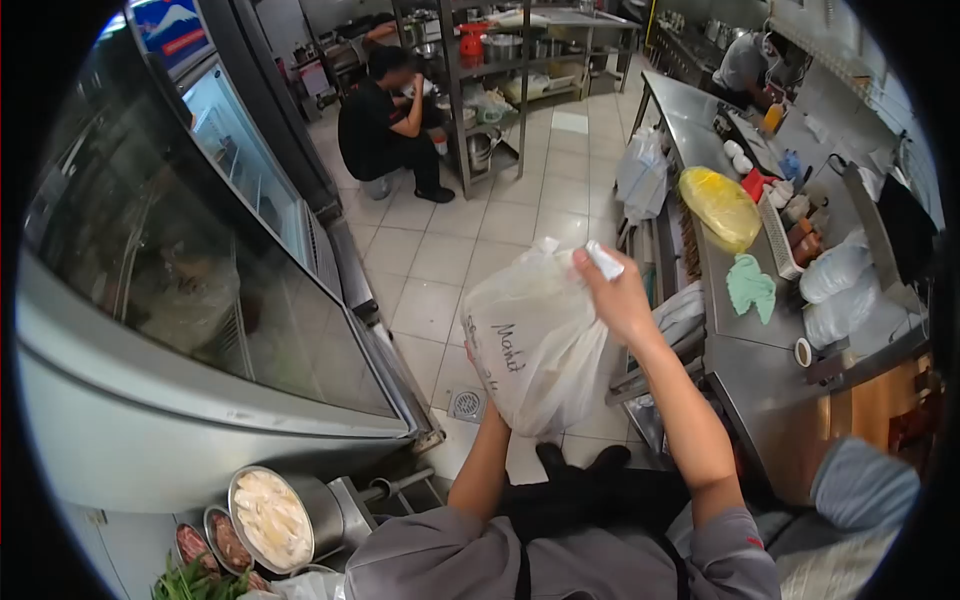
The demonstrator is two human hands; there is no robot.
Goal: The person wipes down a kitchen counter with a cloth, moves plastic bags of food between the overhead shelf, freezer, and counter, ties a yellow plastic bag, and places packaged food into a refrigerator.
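Bulging, a creased, cloudy plastic bag (545, 345) is held beside the counter's left edge (708, 325), top gripped by the curled right hand (612, 290); the mostly hidden left hand's (482, 374) spread cannot be told.

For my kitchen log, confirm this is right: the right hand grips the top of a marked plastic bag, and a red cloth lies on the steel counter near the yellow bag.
Red is wrong: the head view shows a light green cloth near the yellow bag on the steel counter. The right hand does grip the top of the marked plastic bag.
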